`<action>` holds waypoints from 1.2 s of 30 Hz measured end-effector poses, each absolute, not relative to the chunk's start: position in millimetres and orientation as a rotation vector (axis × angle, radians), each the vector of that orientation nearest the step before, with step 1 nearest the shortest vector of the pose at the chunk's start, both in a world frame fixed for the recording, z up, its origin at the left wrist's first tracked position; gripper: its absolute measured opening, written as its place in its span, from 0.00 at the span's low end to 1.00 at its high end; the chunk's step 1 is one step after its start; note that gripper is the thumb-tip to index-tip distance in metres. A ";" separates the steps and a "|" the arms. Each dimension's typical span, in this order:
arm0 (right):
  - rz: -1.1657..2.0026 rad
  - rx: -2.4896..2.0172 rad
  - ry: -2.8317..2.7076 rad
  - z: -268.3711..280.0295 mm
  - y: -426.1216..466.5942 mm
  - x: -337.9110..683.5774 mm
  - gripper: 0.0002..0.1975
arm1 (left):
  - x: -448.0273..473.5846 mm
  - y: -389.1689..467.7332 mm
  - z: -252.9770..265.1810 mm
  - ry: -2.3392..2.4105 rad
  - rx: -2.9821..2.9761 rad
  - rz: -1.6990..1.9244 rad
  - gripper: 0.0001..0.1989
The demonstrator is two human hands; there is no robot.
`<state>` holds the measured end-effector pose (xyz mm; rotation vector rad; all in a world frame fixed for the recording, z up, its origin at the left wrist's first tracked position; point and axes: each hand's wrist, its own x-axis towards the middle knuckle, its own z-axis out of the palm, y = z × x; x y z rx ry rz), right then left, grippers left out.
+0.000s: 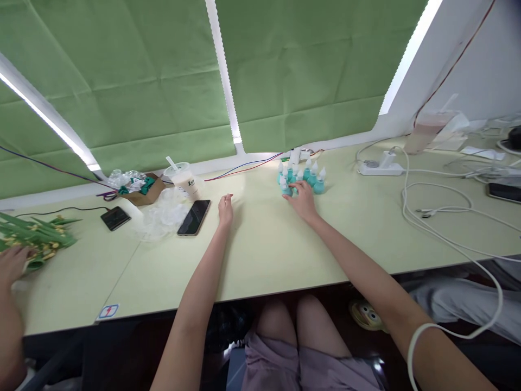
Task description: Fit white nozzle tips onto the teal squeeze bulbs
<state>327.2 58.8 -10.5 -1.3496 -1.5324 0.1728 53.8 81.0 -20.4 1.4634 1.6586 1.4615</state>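
Note:
A cluster of small teal bottles (pixel 318 186) with white pointed, flame-like tips stands upright near the back of the table. My right hand (pixel 303 201) reaches to the cluster's front left. Its thumb and index finger are closed around the body of one teal bottle (pixel 286 190), which still stands among the others. Left of the cluster, my left hand (pixel 225 210) rests on the tabletop with its fingers curled in, and nothing shows in it. A black phone (pixel 194 218) lies just to the left of that hand.
A lidded drink cup (pixel 185 182), crumpled clear plastic (pixel 163 214) and a small cardboard box (pixel 148 191) are at left. Another person's hand (pixel 14 263) is on green stems (pixel 38 239). A white power strip (pixel 380 168) and loose white cables (pixel 431 228) occupy the right.

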 end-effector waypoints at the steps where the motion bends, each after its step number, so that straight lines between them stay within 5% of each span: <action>1: 0.182 -1.374 -1.546 -12.6 60.6 328.2 0.16 | 53.7 81.6 -21.2 1.655 1.469 1.462 0.18; 36: 0.029 -1.550 -1.259 -2.8 50.5 326.1 0.21 | 52.2 76.9 -21.1 1.629 1.477 1.522 0.14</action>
